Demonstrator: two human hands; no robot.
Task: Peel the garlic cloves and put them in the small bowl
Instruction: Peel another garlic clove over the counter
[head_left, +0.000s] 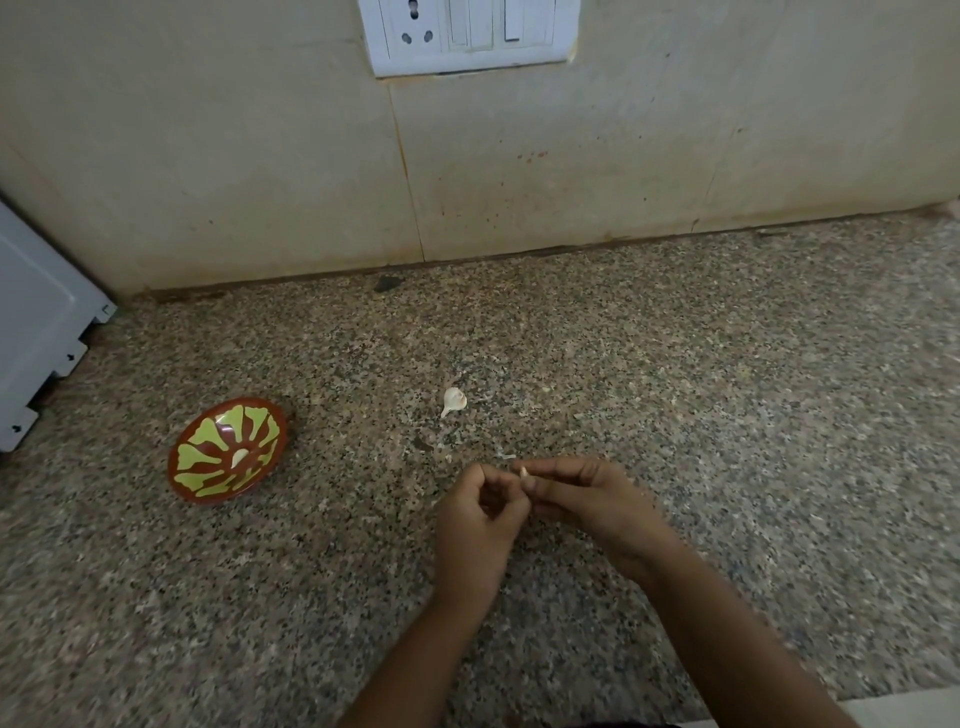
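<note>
The garlic clove (524, 472) is pinched by the right hand (587, 499) above the near tabletop (727, 415), the left hand (478, 514) curled beside it with contact undeterminable; being small, it may be dropped, the small bowl (218, 500) lying well left.

One wide-angle view from our head, tilted forward and down, we face the wall (571, 171) across the counter (727, 389), close, the counter filling the lower frame

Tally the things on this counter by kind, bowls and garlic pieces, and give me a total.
Small bowl: 1
Garlic pieces: 3 (bowl clove, counter piece, held clove)
Total: 4
</note>
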